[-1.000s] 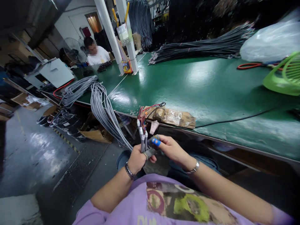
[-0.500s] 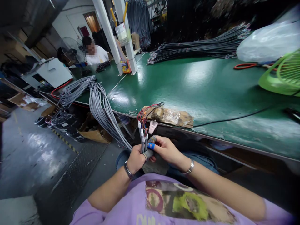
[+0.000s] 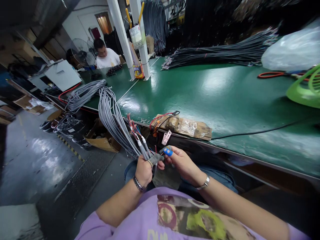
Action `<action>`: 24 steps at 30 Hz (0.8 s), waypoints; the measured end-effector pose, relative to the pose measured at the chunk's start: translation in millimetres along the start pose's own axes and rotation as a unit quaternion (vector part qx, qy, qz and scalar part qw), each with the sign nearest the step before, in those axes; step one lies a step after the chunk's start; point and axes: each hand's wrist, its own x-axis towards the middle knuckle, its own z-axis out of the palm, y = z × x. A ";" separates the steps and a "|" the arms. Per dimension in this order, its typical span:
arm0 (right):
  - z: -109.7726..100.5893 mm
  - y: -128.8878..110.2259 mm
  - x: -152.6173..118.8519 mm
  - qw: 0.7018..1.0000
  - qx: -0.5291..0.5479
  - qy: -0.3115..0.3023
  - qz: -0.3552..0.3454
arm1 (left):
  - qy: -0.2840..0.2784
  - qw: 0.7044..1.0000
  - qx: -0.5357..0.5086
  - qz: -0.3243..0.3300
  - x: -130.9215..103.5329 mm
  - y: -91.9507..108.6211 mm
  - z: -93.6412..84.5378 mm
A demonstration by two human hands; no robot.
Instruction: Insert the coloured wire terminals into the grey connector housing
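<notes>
My left hand [image 3: 145, 169], with grey covers on its fingers, is wrapped round several grey cables [image 3: 144, 149]. Their stripped ends with thin red and blue wires [image 3: 133, 128] point up and to the left. Close beside it on the right, my right hand [image 3: 178, 161] has its thumb and finger pinched together, a blue band round one of them. What that pinch holds is too small to tell. The long grey cable bundle [image 3: 112, 113] runs from the bench edge down to my left hand. A pink clip [image 3: 166, 137] is just above my right hand.
A taped wooden board [image 3: 192, 128] lies at the front edge of the green bench [image 3: 175, 90], with a black cord beside it. Dark cables [image 3: 220, 55], a plastic bag [image 3: 292, 50] and a green basket [image 3: 305, 91] are further back. A person [image 3: 107, 57] sits beyond the posts.
The cable ends in my left hand have tilted to the left, away from the board. My right hand has turned slightly and stays near my left. The view has shifted a little.
</notes>
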 end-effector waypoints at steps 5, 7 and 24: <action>4.3 -7.3 -0.2 0.995 0.000 -0.097 0.017 | -0.021 0.999 0.025 -0.003 1.2 -6.9 -2.6; 8.0 -10.1 -0.8 0.992 0.007 -0.120 0.021 | -0.027 0.999 0.038 -0.009 1.0 -10.3 -3.7; 5.4 2.1 2.9 0.988 0.141 0.011 0.053 | 0.006 0.999 0.035 0.014 -4.9 -3.1 -0.5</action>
